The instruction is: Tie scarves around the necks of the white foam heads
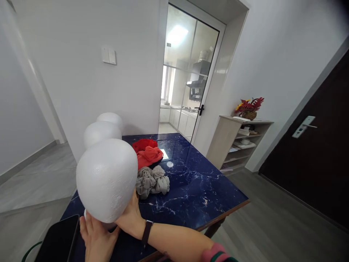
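Closest to me stands a large egg-shaped white foam head form, its surface lightly pitted. My left hand grips its narrow lower part from the front left, fingers partly hidden behind the bulge. Against its lower right side lies my right hand, with a dark band on the wrist; some of its fingers are out of sight. Two more white foam forms, a middle one and a far one, stand in a row behind. Right of the near form lie grey bunched fabric and red bunched fabric.
All this rests on a dark blue marble-patterned table against the wall. A black phone-like device lies at the near left corner. Beyond are a glass door, a shelf unit with a flower basket, and a dark door.
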### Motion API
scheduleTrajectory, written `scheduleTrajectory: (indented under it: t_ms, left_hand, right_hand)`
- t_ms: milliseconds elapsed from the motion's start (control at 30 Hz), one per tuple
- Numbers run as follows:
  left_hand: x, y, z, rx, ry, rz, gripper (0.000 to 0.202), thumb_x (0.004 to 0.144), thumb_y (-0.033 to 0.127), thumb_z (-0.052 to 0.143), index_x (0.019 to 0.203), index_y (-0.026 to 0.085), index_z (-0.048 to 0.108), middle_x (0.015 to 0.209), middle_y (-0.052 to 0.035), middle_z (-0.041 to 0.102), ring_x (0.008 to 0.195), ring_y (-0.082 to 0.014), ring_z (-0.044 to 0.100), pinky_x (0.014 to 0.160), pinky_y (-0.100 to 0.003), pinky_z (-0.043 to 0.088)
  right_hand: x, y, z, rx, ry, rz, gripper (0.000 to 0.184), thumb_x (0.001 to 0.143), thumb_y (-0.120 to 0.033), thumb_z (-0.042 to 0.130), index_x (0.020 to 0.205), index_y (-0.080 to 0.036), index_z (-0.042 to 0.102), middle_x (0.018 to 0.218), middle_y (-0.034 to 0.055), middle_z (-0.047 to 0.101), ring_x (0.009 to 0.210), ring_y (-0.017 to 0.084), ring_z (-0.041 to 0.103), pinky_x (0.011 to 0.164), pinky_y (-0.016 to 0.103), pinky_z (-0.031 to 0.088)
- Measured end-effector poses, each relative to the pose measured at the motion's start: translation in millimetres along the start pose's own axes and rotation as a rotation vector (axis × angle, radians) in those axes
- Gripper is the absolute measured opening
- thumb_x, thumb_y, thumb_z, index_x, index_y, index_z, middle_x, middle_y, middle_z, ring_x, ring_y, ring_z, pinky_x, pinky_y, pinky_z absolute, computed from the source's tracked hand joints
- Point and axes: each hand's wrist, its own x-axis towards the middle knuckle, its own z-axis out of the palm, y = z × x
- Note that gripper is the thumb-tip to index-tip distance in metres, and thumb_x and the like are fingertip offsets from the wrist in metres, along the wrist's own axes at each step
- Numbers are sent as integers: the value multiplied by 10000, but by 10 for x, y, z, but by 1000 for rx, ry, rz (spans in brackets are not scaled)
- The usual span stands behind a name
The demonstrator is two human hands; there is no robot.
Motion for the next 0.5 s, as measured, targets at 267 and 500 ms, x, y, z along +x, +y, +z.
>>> scheduleTrajectory:
  t_ms: [267,500]
  left_hand:
    - [17,-80,27,-4,7,41,798,685,413,506,1353,64,245,1414,-227,280,1365,-337,176,1121,-498,109]
    - [43,-155,32,-29,-15,-27,789,640,407,540,1329,103,306,1388,-184,343,1333,-357,234,1090,-516,182]
  right_hand:
    - [3,33,77,91,233,-50,926,471,-427,784,1250,-326,295,1187,54,463,1114,288,464,944,445,402]
    - [-12,-1,88,86,274,-75,905,474,-401,783,1258,-193,382,1169,112,472,1105,286,460,936,463,397]
